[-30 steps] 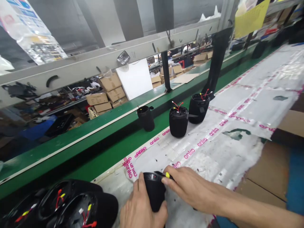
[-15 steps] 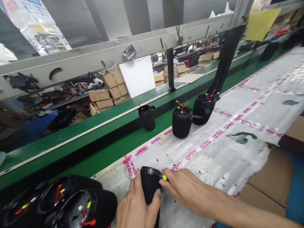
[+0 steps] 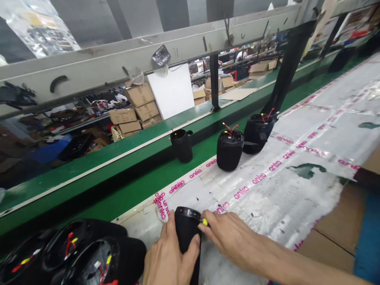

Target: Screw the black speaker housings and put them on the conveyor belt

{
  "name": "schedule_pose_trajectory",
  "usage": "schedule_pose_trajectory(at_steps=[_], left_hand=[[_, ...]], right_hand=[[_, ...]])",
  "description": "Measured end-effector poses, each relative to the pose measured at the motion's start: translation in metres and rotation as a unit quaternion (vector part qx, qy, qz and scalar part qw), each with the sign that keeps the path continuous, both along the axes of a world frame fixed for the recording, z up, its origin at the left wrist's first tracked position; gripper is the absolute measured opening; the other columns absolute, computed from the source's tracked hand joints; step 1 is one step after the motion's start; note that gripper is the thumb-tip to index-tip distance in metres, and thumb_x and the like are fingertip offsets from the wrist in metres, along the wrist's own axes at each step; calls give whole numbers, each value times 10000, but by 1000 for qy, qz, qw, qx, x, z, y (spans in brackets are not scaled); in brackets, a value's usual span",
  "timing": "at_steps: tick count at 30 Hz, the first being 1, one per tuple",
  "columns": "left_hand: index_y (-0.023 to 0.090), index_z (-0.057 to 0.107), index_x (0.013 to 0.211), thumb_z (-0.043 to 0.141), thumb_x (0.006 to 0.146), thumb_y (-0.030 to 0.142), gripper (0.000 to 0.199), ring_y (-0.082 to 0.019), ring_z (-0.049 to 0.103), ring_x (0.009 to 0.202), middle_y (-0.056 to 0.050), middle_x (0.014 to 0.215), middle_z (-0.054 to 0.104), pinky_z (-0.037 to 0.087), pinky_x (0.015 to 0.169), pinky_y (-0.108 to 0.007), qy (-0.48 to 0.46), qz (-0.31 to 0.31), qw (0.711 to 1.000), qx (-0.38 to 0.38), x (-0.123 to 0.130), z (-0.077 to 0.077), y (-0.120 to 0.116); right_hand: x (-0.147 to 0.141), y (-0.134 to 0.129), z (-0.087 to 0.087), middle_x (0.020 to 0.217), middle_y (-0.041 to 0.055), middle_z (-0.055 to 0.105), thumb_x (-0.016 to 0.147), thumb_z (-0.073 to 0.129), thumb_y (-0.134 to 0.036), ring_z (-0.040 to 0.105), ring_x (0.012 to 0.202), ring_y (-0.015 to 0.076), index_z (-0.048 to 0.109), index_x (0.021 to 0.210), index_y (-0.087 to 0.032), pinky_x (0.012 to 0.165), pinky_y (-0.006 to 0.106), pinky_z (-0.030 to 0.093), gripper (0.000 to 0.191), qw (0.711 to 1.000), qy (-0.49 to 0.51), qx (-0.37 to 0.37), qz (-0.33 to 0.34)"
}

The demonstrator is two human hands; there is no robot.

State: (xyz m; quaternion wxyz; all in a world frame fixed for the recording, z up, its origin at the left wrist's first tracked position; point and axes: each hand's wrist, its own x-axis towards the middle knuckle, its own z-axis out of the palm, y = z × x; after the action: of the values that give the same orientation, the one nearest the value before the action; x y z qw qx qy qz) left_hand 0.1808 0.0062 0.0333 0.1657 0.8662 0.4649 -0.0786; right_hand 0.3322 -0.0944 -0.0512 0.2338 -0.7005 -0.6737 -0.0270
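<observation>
In the head view, my left hand (image 3: pixel 171 253) is wrapped round a black fabric-covered speaker body (image 3: pixel 187 233), thumb on its near side. The speaker's dark rim faces up, tilted a little. My right hand (image 3: pixel 224 229) pinches a small yellow connector (image 3: pixel 204 222) at the right side of that rim. Its thumb and index finger are pressed together, and the other fingers are partly hidden. To the left lie several larger black speaker housings (image 3: pixel 130 253), open ends showing red wires (image 3: pixel 69 243) with yellow and white plugs.
Beyond my hands, two black speakers with wires on top, one nearer (image 3: pixel 230 152) and one farther (image 3: pixel 257 132), stand on the white printed sheet (image 3: pixel 276 190). Another small speaker (image 3: pixel 182 147) stands on the green bench (image 3: pixel 142 178). A grey beam (image 3: pixel 113 65) crosses above; cardboard boxes (image 3: pixel 139 101) sit behind.
The camera view has shifted slightly. Both hands keep nearly the same hold on the speaker and the yellow connector.
</observation>
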Motion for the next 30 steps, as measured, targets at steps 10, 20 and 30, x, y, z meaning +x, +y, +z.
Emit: schedule_pose_trajectory(at_steps=[10,20,30], left_hand=[[100,268,1522,328,914,490,725,-321,588,1225,-137,1455,517,442,1006,-393,0,6,1000,-23,-4,-4,6],[93,251,1528,367,916,459,723,-322,618,1186,-167,1397,569,487,926,-383,35,6,999,-21,2,-6,9],[53,237,1520,373,929,444,722,-326,686,1036,-220,1336,596,504,854,-397,64,-5,998,-9,8,-7,7]], right_hand=[[0,12,6,706,-42,574,1068,361,-318,584,551,207,395,995,-240,526,328,248,112,999,-1,-47,-1],[0,18,9,631,-30,596,1031,445,-308,605,477,232,395,931,-237,464,343,165,132,996,-36,-84,-15],[2,18,16,589,-17,561,1020,363,-248,543,438,193,457,921,-210,447,357,164,142,991,-119,-57,0]])
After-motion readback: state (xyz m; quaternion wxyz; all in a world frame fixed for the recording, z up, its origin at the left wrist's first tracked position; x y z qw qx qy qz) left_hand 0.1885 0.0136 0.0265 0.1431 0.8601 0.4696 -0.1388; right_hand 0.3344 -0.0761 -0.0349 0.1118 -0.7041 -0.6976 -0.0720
